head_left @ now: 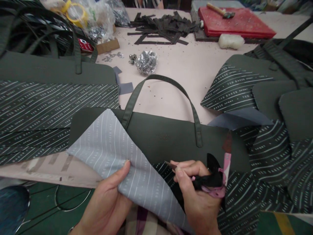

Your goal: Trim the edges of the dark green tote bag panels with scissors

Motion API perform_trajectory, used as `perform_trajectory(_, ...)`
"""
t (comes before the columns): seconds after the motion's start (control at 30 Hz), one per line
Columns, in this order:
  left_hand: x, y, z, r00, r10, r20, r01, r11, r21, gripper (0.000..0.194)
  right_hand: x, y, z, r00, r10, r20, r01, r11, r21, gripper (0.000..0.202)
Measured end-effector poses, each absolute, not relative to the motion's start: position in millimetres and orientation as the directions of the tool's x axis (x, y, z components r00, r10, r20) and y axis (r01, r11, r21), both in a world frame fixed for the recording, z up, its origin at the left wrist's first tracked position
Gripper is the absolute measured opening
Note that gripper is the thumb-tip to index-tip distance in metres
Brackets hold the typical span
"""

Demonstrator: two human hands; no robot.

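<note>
A dark green bag panel (156,137) with one strap handle (158,77) lies in front of me. Its printed fabric (114,143) is folded up on the left, pale grey reverse side showing. My left hand (110,195) grips this folded fabric, thumb on top and fingers beneath. In my right hand (198,192) is a pointed tool (170,165), its tip just above the panel's lower edge. The same hand also holds scissors (227,163) with pink and black wrapped handles, blades pointing away from me.
Stacked printed bag panels lie left (53,104) and right (269,98). Farther back are metal bits in clear plastic (147,62), dark strips (166,27), and a hammer (220,10) on a red block (234,24). A stool (14,209) stands at lower left.
</note>
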State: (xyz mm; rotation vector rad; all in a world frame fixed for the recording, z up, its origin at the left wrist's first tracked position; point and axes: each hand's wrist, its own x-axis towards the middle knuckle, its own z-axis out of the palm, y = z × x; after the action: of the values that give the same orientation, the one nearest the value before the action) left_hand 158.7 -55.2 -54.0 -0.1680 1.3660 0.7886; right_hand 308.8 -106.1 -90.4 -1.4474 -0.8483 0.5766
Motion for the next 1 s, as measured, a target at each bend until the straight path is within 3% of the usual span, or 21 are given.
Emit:
perform_trajectory(0.53,158.9,-55.8,-54.0,-0.042,0.402,-0.915,-0.585,0.732,0.349,0.019,304.4,-105.5,-92.1,0.538,0.810,0.233,0.284,0.086,-0.955,0.024)
perform_trajectory(0.77,159.6,-55.0,-52.2,0.010,0.351,-0.936,-0.601,0.750,0.275,0.019,300.7,-105.1,-99.1,0.495,0.820,0.286,0.380,0.092,-0.921,0.019)
perform_trajectory(1.0,150.0,-70.2,-69.0,0.107,0.489,-0.865,-0.627,0.709,0.323,0.019,303.8,-114.4,-97.1,0.566,0.804,0.184,0.172,0.103,-0.980,0.020)
